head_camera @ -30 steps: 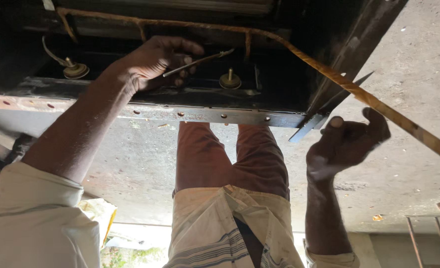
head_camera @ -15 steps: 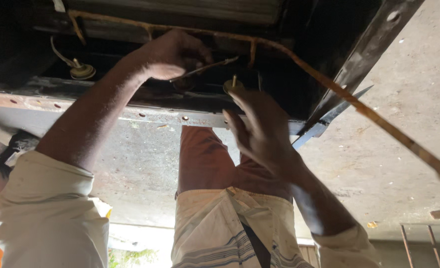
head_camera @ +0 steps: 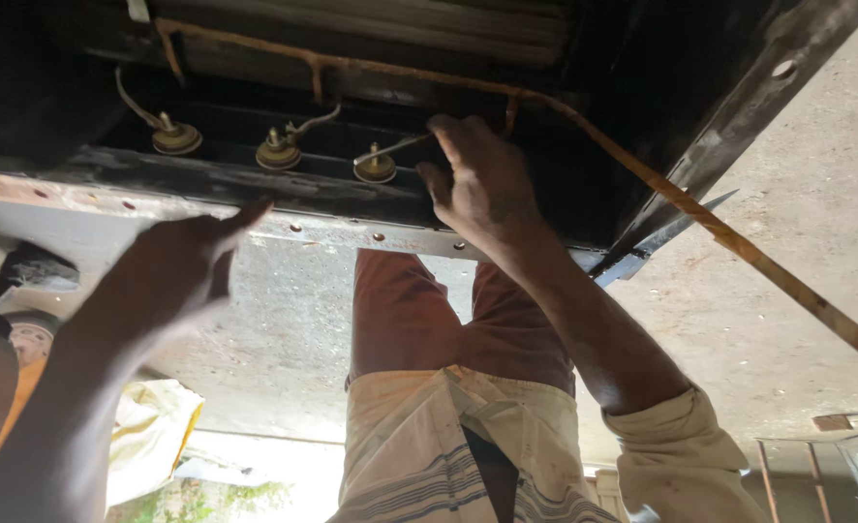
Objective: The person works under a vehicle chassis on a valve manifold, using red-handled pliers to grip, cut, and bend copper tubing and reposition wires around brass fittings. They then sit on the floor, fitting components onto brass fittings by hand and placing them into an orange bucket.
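The right hand (head_camera: 482, 184) pinches a thin metal wire (head_camera: 390, 148) at a brass terminal (head_camera: 375, 169) just left of its fingers. A rusty rod (head_camera: 642, 174) crosses above. The left hand (head_camera: 182, 266), open and empty, hovers below two more terminals (head_camera: 226, 145).

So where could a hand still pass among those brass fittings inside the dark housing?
Bare room lies left of the left brass fitting, and between it and the middle fitting. It is crowded at the right fitting, where the right hand works a thin metal rod. The left hand hangs below the rusty flange.
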